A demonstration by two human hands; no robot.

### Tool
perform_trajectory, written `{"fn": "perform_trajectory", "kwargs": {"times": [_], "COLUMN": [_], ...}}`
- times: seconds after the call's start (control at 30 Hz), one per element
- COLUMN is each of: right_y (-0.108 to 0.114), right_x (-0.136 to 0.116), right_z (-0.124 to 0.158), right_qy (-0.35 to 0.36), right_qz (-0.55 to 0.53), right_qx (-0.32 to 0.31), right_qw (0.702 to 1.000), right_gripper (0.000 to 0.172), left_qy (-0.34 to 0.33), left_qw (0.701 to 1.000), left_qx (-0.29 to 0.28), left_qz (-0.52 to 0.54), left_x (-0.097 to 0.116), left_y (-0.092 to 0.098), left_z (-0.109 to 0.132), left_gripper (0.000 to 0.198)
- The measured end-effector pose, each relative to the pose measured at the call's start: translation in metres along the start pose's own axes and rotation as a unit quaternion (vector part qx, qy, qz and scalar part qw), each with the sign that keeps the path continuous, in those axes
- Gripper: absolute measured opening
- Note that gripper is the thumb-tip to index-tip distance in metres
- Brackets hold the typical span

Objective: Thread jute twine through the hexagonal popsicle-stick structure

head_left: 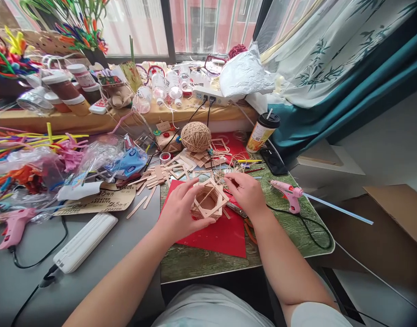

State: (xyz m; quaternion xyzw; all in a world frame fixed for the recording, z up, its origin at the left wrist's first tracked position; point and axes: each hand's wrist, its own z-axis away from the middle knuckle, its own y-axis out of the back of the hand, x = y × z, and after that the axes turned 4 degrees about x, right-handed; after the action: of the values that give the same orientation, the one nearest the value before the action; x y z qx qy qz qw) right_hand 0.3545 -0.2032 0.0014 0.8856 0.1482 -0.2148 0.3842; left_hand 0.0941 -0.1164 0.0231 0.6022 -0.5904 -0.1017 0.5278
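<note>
A small hollow box of stacked craft sticks point(220, 206) sits above the red sheet point(211, 238), its open top facing me. My left hand point(177, 209) curves round its left side, thumb along the near edge and fingers at the far left, gripping it. A thin strand of twine point(205, 195) appears to cross the opening slantwise. At the far right corner of the box, my right hand point(245, 193) is closed in a pinch on the twine. Loose twine lies tangled just beyond those fingertips. A ball of twine point(196, 136) rests behind the box.
Loose craft sticks point(157, 175) are heaped behind and left. Pink glue guns lie right point(290, 194) and far left point(16, 225). A lidded drink cup point(262, 131) and a phone point(273, 161) stand back right. A white power strip point(85, 243) lies left. Orange-handled scissors point(249, 230) lie beneath my right wrist.
</note>
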Motion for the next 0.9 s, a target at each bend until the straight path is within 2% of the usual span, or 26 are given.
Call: {"fn": "perform_trajectory", "kwargs": {"times": [0.2, 0.3, 0.33, 0.4, 0.47, 0.53, 0.67, 0.8, 0.9], "right_y": [0.001, -0.003, -0.006, -0.013, -0.021, -0.028, -0.031, -0.027, -0.026], "right_x": [0.002, 0.003, 0.004, 0.005, 0.008, 0.010, 0.009, 0.004, 0.004], "right_z": [0.001, 0.003, 0.004, 0.008, 0.012, 0.014, 0.016, 0.018, 0.021], "right_qy": [0.015, 0.007, -0.014, -0.109, -0.216, -0.273, -0.278, -0.260, -0.225], "right_qz": [0.040, -0.003, -0.039, -0.144, -0.240, -0.294, -0.311, -0.286, -0.263], "right_qx": [0.013, 0.004, -0.003, -0.008, -0.004, 0.005, 0.028, 0.068, 0.072], "right_qw": [0.999, 1.000, 0.999, 0.984, 0.946, 0.916, 0.908, 0.920, 0.935], "right_gripper": [0.014, 0.013, 0.012, 0.010, 0.011, 0.017, 0.026, 0.027, 0.025], "left_qy": [0.063, 0.069, 0.068, 0.060, 0.050, 0.042, 0.038, 0.067, 0.076], "left_qw": [0.995, 0.990, 0.988, 0.983, 0.977, 0.970, 0.971, 0.979, 0.981], "left_qx": [-0.016, -0.032, -0.039, -0.054, -0.064, -0.075, -0.110, -0.110, -0.098], "left_qz": [0.077, 0.117, 0.131, 0.162, 0.200, 0.226, 0.208, 0.158, 0.149], "left_x": [-0.019, -0.034, -0.038, -0.046, -0.053, -0.059, -0.069, -0.074, -0.077], "left_y": [0.002, 0.005, 0.006, 0.007, 0.009, 0.013, 0.025, 0.033, 0.033], "left_z": [0.006, 0.007, 0.007, 0.007, 0.007, 0.006, 0.002, 0.002, 0.004], "left_gripper": [0.078, 0.074, 0.075, 0.078, 0.082, 0.087, 0.083, 0.053, 0.032]}}
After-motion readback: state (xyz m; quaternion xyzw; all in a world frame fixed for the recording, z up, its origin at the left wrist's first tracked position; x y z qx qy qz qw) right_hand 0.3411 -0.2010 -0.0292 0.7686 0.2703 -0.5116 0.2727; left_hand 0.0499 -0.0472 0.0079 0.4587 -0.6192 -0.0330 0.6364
